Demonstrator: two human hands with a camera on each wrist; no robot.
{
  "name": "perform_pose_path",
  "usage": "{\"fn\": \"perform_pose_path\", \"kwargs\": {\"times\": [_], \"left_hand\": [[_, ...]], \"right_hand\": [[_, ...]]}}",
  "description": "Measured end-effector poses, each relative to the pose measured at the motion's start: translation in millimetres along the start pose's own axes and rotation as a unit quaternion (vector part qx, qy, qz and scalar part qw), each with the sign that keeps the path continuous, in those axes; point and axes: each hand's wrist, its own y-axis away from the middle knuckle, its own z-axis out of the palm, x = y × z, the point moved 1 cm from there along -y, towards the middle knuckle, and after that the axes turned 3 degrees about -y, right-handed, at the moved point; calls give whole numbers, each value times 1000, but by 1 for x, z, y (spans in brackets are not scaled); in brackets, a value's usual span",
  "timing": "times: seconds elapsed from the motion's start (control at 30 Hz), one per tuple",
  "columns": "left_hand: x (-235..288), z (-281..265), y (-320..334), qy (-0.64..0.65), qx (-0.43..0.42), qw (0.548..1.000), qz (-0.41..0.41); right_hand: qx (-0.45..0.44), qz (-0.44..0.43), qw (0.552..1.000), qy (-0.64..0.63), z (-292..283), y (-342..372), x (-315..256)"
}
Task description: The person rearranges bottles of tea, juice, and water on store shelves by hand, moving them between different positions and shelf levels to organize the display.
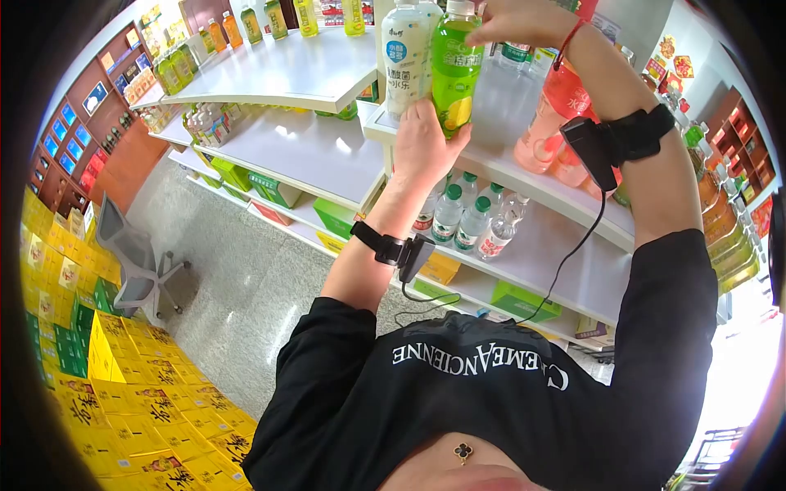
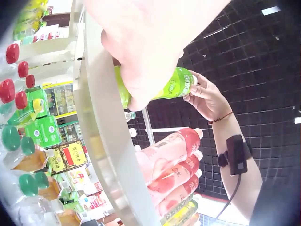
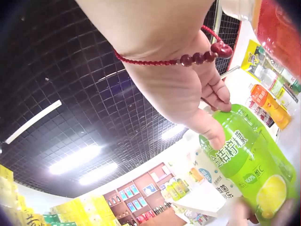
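A green bottle with a lemon picture [image 1: 456, 69] stands upright at the edge of the upper white shelf [image 1: 508, 131], beside a white bottle [image 1: 403, 61]. My left hand [image 1: 426, 143] grips the green bottle low down, its thumb at the bottle's base. My right hand [image 1: 524, 23] holds the same bottle near its top; in the right wrist view the thumb and fingers of the right hand [image 3: 188, 103] pinch the upper part of the green bottle [image 3: 249, 155]. The left wrist view shows the left hand [image 2: 141, 52] covering the bottle's lower part.
Large pink bottles [image 1: 544, 123] stand right of the hands on the same shelf. Water bottles with green caps [image 1: 449, 214] fill part of the shelf below. A lower white display [image 1: 270, 69] with yellow and orange drinks lies to the left, and a grey chair [image 1: 135, 254] stands on the floor.
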Motion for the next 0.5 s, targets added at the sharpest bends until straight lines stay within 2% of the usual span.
{"fn": "perform_pose_path", "kwargs": {"times": [0.03, 0.07, 0.13, 0.17, 0.2, 0.27, 0.3, 0.4, 0.43, 0.5], "left_hand": [[-1, 0, 0, 12, 14, 1000, 12], [-2, 0, 0, 25, 29, 999, 23], [-4, 0, 1, 23, 18, 999, 15], [-4, 1, 2, 23, 6, 1000, 7], [-4, 1, 2, 24, 6, 1000, 9], [-5, 1, 1, 25, 24, 999, 21], [-5, 0, 1, 26, 26, 999, 24], [-5, -3, 1, 28, 12, 999, 15], [-4, -5, 0, 38, 16, 999, 13], [-3, -6, 0, 48, 20, 999, 9]], "right_hand": [[38, 14, 997, -65, -2, -2, 4], [39, 13, 997, -65, -4, -5, 10], [168, 77, 980, -71, -14, -14, 26], [201, 40, 979, 19, -6, -22, 37], [203, 41, 978, 20, 1, -28, 44], [116, 18, 992, 36, 20, -42, 61], [133, -60, 987, 66, 35, -54, 81], [143, -70, 985, 73, 43, -66, 89], [146, -97, 981, 81, 43, -67, 89], [130, -64, 989, 43, 40, -66, 90]]}}
